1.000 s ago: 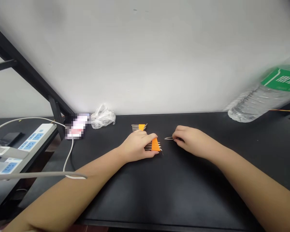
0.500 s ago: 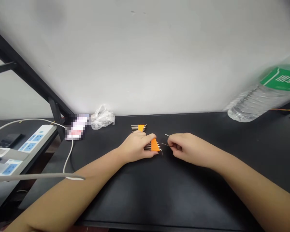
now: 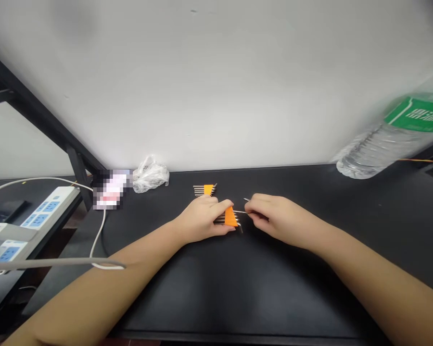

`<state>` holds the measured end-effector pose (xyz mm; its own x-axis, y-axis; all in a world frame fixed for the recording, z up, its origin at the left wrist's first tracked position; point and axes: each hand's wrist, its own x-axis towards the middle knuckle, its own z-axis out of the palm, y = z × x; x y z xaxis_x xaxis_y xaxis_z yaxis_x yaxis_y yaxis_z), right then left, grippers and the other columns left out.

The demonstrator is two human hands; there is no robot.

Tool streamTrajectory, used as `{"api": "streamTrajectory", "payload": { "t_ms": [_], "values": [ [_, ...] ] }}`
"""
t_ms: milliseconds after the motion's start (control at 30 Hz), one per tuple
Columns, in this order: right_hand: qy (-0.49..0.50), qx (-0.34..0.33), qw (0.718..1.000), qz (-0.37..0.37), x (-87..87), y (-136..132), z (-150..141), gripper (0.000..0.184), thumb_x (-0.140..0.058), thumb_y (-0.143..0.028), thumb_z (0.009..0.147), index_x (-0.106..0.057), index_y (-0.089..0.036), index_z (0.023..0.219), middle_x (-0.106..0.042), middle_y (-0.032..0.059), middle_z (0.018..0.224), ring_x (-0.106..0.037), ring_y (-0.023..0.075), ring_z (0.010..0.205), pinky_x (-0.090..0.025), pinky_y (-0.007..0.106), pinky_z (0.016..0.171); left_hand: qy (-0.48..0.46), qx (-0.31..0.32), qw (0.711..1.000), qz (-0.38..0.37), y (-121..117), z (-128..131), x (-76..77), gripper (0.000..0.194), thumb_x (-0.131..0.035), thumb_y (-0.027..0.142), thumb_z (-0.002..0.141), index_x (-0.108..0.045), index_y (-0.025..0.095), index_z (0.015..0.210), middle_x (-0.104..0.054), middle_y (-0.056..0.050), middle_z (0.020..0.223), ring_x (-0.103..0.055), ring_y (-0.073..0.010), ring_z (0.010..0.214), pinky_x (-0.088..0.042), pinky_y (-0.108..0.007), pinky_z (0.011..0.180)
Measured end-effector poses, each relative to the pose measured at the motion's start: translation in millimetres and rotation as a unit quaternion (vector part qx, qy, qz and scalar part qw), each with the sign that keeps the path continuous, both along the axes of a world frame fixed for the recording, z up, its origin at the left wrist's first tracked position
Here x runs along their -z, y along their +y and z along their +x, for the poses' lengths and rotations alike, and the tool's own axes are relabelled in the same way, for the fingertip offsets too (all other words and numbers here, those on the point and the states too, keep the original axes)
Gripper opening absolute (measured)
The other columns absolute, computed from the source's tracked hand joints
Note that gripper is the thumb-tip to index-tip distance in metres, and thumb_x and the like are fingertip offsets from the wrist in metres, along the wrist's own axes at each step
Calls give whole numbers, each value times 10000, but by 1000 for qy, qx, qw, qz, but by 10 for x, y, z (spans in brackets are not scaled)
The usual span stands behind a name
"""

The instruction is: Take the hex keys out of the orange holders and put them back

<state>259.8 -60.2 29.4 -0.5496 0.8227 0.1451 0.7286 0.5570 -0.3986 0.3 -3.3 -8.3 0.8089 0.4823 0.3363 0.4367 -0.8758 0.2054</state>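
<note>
My left hand is closed round an orange hex key holder with several metal hex keys in it, their short bent ends facing right. In my right hand a thin hex key is pinched between the fingers. Its tip reaches the upper part of the holder's right edge; whether it is inside a hole, I cannot make out. Another thin metal end sticks out above my right fingers. Just beyond my left hand lies a second orange holder with several hex keys.
A crumpled clear plastic bag lies by the wall, beside a blurred-out item. On the right stands a large water bottle with a green label. White power strips and a pale cable are at the left.
My right hand has moved slightly left, bringing the hex key's tip up against the orange holder. My left hand keeps its grip on the holder. The view has shifted a little.
</note>
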Motion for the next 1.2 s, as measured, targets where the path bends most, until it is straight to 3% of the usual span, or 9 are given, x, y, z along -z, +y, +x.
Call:
{"api": "streamTrajectory", "payload": {
  "t_ms": [200, 467, 633, 733, 900, 1000, 1100, 1133, 1200],
  "values": [
    [-11, -8, 1000, 13, -21, -8, 34, 109, -520, -140, 944, -591, -215, 910, -580, 12, 851, -547, 142, 705, -418, 284, 654, 12, -12, 1000, -25, -12, 8, -48, 510, -657, 576, 898, -564, 203, 1234, -584, -3, 784, -574, -183, 746, -436, -294, 716],
    [-66, -12, 997, 48, -36, -45, 36, 152, -480, -150, 979, -617, -207, 945, -571, 25, 872, -513, 133, 649, -373, 283, 598, 10, -4, 1000, -1, 6, -13, 9, 548, -639, 589, 908, -564, 184, 1268, -579, -13, 787, -567, -188, 729, -449, -308, 692],
    [-132, -26, 984, 118, -91, -125, -1, 230, -449, -72, 949, -644, -190, 971, -582, 55, 914, -476, 139, 643, -328, 291, 571, -19, 27, 999, -7, -3, -9, 10, 545, -665, 520, 916, -552, 174, 1322, -654, -86, 982, -635, -229, 935, -507, -359, 850],
    [-112, -38, 987, 113, -95, -137, -52, 281, -426, -54, 945, -660, -191, 1020, -593, 58, 927, -482, 138, 656, -351, 286, 585, -39, 23, 999, -10, -24, 12, -10, 564, -700, 513, 889, -566, 178, 1323, -657, -112, 1080, -631, -243, 1017, -505, -389, 918],
    [104, -28, 994, -19, 1, -18, -125, 223, -466, -176, 996, -684, -222, 1001, -645, 55, 988, -592, 156, 786, -479, 303, 714, -42, 36, 998, -11, -40, 49, -60, 495, -720, 505, 870, -617, 179, 1228, -679, -100, 1048, -610, -256, 1074, -460, -418, 997],
    [271, 21, 943, -190, 103, 76, -146, 108, -580, -276, 962, -668, -214, 952, -666, 39, 926, -631, 164, 782, -525, 320, 733, -55, 41, 997, -16, -39, 57, -74, 460, -720, 480, 871, -618, 188, 1211, -694, -84, 1042, -598, -257, 1088, -430, -432, 1032],
    [358, 43, 873, -329, 180, 124, -174, 175, -668, -367, 914, -639, -197, 947, -652, 14, 805, -613, 153, 699, -529, 310, 679, -73, 46, 996, -20, -49, 55, -73, 455, -715, 483, 871, -626, 185, 1202, -686, -93, 1056, -600, -248, 1059, -446, -416, 1004],
    [360, 45, 865, -347, 190, 132, -177, 213, -681, -397, 906, -633, -194, 947, -642, 7, 775, -603, 150, 681, -520, 303, 656, -76, 46, 996, -23, -54, 52, -73, 454, -713, 487, 871, -630, 185, 1199, -680, -97, 1057, -602, -246, 1050, -455, -410, 990],
    [329, 56, 882, -332, 182, 145, -150, 258, -670, -448, 910, -633, -195, 940, -631, 0, 754, -586, 147, 656, -494, 292, 615, -76, 37, 996, -40, -65, 43, -77, 483, -722, 501, 863, -626, 189, 1219, -669, -98, 1058, -606, -242, 1037, -470, -400, 969]
  ]
}}
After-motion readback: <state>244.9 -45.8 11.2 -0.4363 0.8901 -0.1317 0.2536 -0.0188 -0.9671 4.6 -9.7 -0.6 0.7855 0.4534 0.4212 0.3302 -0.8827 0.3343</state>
